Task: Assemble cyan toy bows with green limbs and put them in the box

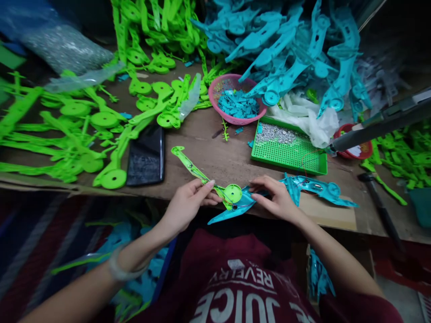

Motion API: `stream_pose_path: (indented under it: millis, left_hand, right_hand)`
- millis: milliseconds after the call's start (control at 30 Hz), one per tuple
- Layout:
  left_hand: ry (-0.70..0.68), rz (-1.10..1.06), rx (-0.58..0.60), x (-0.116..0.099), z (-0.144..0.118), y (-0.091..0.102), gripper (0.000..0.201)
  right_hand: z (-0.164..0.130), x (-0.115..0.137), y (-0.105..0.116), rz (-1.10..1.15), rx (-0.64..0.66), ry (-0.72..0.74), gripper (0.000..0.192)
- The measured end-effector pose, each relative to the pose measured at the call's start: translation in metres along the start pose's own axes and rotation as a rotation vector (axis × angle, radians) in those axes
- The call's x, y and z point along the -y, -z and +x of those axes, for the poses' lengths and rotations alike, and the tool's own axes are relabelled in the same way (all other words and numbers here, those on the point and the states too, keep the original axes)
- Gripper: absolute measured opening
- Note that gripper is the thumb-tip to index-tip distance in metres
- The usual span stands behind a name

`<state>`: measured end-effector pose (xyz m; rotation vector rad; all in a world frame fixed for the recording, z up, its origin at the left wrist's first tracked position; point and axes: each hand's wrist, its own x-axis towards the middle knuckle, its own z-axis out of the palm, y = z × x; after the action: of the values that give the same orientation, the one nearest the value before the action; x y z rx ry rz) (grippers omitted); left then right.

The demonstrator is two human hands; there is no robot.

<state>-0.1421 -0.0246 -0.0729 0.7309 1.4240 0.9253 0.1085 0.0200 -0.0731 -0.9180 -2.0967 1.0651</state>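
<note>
My left hand (191,199) pinches a long lime-green plastic arm piece (192,168) with a round disc end. The disc end lies over the left end of a blue plastic shell (240,210), and whether the two are joined I cannot tell. My right hand (274,197) grips the blue shell near its middle and hides part of it. To the right of that hand, a blue shell portion (314,186) with a metal part and a thin wire rests at the table edge; its link to the held portion is hidden.
Lime-green parts (77,107) cover the left, blue shells (286,40) the back. A pink basket (218,110) holds small blue pieces, a green tray (289,166) metal bits. A black tablet-like slab (146,154) lies left. A grey lamp-like arm (377,121) and a hammer (380,206) are right.
</note>
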Motion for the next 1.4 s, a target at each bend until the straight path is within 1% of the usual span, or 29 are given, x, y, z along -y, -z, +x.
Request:
stream_pose_path:
  millis: [167, 300, 433, 600, 667, 733, 800, 833, 867, 933, 1000, 1067, 1100, 1267, 1400]
  left_hand:
    - [0.008, -0.037, -0.027, 0.003, -0.004, 0.005, 0.058]
    - [0.002, -0.044, -0.038, 0.004, -0.005, 0.002, 0.056]
    - [0.003, -0.046, -0.011, 0.004, -0.004, -0.004, 0.055]
    - [-0.001, -0.032, -0.019, 0.006, -0.004, 0.001, 0.053]
    - [-0.005, -0.023, -0.030, 0.007, -0.004, 0.002, 0.053]
    - [-0.002, -0.014, -0.032, 0.009, -0.004, 0.001, 0.052]
    - [0.011, -0.005, -0.021, 0.008, -0.003, 0.000, 0.052]
    - [0.018, -0.001, -0.014, 0.007, -0.002, 0.000, 0.053]
    - [0.025, 0.002, -0.010, 0.006, -0.002, 0.001, 0.054]
    - [0.033, 0.007, -0.005, 0.003, -0.001, 0.002, 0.055]
    - [0.036, 0.005, 0.000, 0.000, 0.000, 0.005, 0.055]
    - [0.051, -0.012, 0.013, -0.003, 0.000, 0.007, 0.055]
    - [0.063, -0.022, 0.018, -0.004, 0.001, 0.008, 0.054]
    - [0.107, -0.058, 0.028, -0.005, 0.004, 0.009, 0.044]
    - [0.115, -0.089, 0.018, -0.006, 0.005, 0.007, 0.033]
  right_hand:
    - [-0.001, -0.002, 0.001, -0.029, 0.001, 0.034, 0.027]
    - [0.000, 0.000, 0.002, -0.050, 0.016, 0.057, 0.026]
    - [0.000, 0.001, 0.002, -0.065, 0.023, 0.045, 0.027]
    - [0.000, -0.003, 0.003, -0.067, 0.030, 0.076, 0.028]
    - [0.000, 0.000, 0.003, -0.096, 0.042, 0.084, 0.030]
    - [-0.001, 0.011, -0.002, -0.192, 0.010, 0.111, 0.035]
    - [0.000, 0.030, -0.014, -0.383, -0.011, 0.154, 0.041]
    - [0.002, 0.040, -0.022, -0.497, 0.003, 0.163, 0.041]
    - [0.004, 0.050, -0.031, -0.607, 0.036, 0.153, 0.039]
    - [0.011, 0.066, -0.049, -0.775, 0.124, 0.075, 0.030]
    - [0.020, 0.071, -0.064, -0.857, 0.186, -0.016, 0.017]
    - [0.027, 0.069, -0.070, -0.878, 0.224, -0.038, 0.011]
    - [0.029, 0.066, -0.070, -0.872, 0.240, -0.024, 0.012]
    - [0.025, 0.057, -0.057, -0.769, 0.311, 0.083, 0.018]
    - [0.020, 0.054, -0.052, -0.728, 0.265, 0.157, 0.026]
